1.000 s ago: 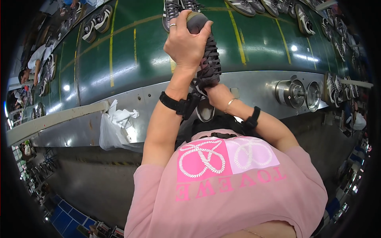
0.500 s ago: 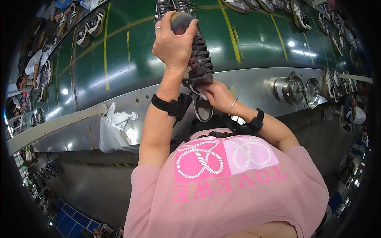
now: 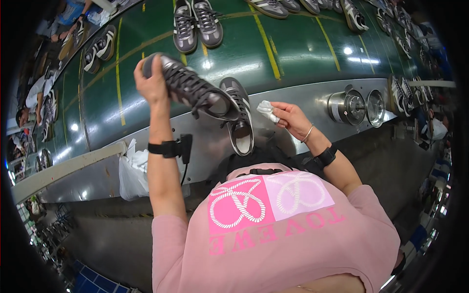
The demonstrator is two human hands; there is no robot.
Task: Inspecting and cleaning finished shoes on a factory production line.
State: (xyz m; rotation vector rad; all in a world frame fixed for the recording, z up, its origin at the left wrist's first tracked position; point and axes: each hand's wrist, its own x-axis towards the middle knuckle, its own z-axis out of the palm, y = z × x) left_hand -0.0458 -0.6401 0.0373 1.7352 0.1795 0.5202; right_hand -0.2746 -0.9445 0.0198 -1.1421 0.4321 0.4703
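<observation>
My left hand [image 3: 152,84] is closed on the toe of a dark grey sneaker [image 3: 193,88], which it holds tilted above the steel ledge, laces up and heel toward the right. Pinched in the fingers of my right hand [image 3: 292,120] is a crumpled white cloth [image 3: 267,112], apart from the shoe. A second dark sneaker with white stripes [image 3: 242,128] rests on the ledge between my hands, its opening toward me. The held sneaker's heel overlaps part of it from this view.
A pair of sneakers [image 3: 196,24] stands on the green belt [image 3: 146,63] ahead, with more shoes to either side. On the steel ledge [image 3: 303,95], a round metal container [image 3: 347,106] sits at the right. A white plastic bag [image 3: 133,176] hangs at the left near a pale rail [image 3: 68,171].
My left hand has swung left and nearer with the sneaker, now tilted sideways. My right hand has drawn away to the right with the cloth, uncovering the sneaker on the ledge.
</observation>
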